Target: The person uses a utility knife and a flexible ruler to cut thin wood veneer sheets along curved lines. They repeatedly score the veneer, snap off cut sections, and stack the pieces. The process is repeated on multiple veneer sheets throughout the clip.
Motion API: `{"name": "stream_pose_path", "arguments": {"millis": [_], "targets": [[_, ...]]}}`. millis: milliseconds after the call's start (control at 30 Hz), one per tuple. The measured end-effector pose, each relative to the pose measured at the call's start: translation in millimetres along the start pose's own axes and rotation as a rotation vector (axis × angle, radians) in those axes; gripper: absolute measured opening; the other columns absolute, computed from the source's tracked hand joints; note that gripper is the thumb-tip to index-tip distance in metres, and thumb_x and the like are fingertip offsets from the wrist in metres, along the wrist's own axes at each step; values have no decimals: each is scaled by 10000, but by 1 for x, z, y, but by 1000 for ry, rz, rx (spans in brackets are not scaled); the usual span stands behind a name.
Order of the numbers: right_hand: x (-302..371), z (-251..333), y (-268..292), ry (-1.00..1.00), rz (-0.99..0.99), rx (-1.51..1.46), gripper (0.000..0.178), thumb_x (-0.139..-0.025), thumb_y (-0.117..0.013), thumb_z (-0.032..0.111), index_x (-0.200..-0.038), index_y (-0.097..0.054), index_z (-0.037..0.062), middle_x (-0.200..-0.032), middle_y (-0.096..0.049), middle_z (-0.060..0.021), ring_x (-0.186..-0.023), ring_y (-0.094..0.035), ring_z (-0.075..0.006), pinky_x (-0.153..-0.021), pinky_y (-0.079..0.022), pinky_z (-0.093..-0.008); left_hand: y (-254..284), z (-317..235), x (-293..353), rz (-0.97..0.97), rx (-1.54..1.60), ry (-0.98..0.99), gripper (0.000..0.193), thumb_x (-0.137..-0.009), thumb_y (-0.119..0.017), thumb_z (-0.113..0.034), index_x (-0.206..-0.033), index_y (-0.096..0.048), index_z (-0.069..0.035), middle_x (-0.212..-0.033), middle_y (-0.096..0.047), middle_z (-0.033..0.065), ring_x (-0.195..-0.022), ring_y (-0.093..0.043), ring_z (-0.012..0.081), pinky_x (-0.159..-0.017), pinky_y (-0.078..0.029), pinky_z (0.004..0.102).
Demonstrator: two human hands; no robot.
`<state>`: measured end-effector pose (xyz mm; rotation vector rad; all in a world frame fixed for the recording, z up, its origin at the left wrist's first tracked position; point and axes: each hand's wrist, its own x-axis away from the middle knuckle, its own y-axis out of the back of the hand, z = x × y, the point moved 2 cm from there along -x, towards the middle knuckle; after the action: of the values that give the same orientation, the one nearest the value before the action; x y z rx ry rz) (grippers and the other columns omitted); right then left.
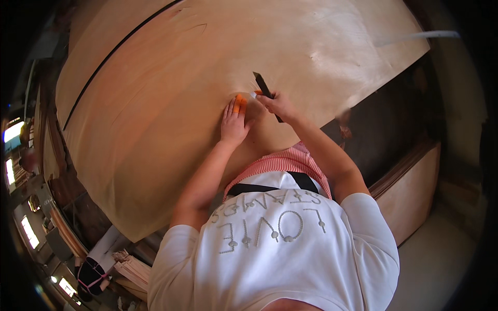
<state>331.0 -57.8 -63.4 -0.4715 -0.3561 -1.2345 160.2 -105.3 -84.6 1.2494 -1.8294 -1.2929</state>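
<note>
A large tan sheet of wood veneer (171, 103) spreads in front of me, reaching to my waist. My left hand (235, 123) lies flat on it with fingers stretched forward, orange tape wrapped round some of them. Just to the right, my right hand (280, 107) grips a dark flat blade (262, 83) with a slanted tip pointing away from me. Orange also covers a fingertip of that hand, and a small whitish patch shows beside it. Whether the blade touches the sheet, I cannot tell. A small brownish patch of the sheet lies between my hands.
A thin black strip (114, 49) curves across the sheet's far left. A pale band (425, 35) extends over its right corner. At right stands a stack of sheets (410, 192); a blurred, hand-like shape (345, 125) is nearer. Wood strips (132, 269) lie at lower left.
</note>
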Motion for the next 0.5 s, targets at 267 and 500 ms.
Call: {"name": "stream_pose_path", "arguments": {"millis": [267, 500], "targets": [[-8, -5, -8, -46, 60, -167, 259, -842, -544, 180, -1060, -572, 42, -552, -407, 57, -436, -325, -35, -404, -251, -199, -3, 3, 3, -17, 27, 24, 684, -738, -618, -303, -1281, -317, -17, -1352, -267, 173, -1253, -252, 312, -1039, -196, 414], [-20, -30, -2, -194, -18, 33, 257, -832, -537, 171, -1044, -573, 30, -535, -422, 42, -422, -338, -46, -390, -260, -203, 1, 0, -3, -19, 57, 8, 700, -731, -629, -297, -1281, -305, -9, -1344, -277, 174, -1256, -244, 312, -1039, -194, 416]]}}
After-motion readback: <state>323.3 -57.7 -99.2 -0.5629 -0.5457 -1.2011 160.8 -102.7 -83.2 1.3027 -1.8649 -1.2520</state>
